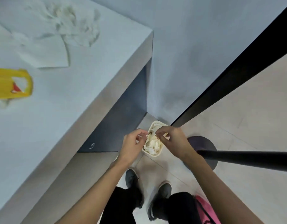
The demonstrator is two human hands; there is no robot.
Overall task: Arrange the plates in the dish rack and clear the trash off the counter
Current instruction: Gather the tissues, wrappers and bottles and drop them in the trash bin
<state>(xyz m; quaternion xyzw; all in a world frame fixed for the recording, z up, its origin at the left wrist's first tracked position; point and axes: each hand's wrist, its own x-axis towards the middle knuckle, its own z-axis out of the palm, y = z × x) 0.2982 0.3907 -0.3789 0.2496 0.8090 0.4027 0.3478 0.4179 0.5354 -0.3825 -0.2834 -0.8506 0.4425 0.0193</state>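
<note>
Left hand [133, 143]: above the bin's left rim. Grip narrow, fingers curled toward the thumb. Blur hides whether a scrap sits in it.
Right hand [173, 140]: above the bin's right rim. Grip narrow, fingertips drawn together. Contents cannot be told.
Bin [157, 122]: small, cream, with rounded corners. It stands on the floor under both hands, near the tabletop's end panel.
Binned paper [153, 143]: crumpled white pieces, heaped close to the rim.
Floor [252, 118]: pale tiles with thin joints.
Shoes [131, 177]: grey, a pair, planted just behind the bin.
Pole [244, 159]: black, running to the right edge, with a round dark base near the bin.
Tabletop [66, 102]: pale blue-grey with a thick edge, filling the left of the view.
Crumpled tissue [71, 25]: white trash near the far corner of the tabletop.
Flat sheet [49, 52]: white, touching the tissue.
Yellow container [11, 84]: at the left edge of the tabletop, with a white and red scrap inside.
Wall [188, 46]: pale blue-grey.
Black strip [236, 70]: diagonal, between wall and floor.
</note>
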